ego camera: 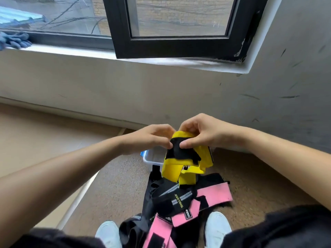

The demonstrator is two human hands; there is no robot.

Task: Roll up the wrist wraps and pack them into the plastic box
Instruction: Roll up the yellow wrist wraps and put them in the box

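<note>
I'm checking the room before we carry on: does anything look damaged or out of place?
Yes. The black window frame is chipped and flaking at its lower right corner, and dark scuff marks streak the grey wall beside it. The black and pink wrist wraps lie tangled on the floor, unrolled.

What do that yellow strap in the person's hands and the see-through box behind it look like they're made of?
The yellow wrist wrap looks like woven elastic fabric with a matte finish: it bends and droops in soft folds. Its black patch looks fuzzy and is probably hook-and-loop, though that is hard to confirm. The box seems to be clear, smooth plastic, judging by its see-through wall and pale rim.
</note>
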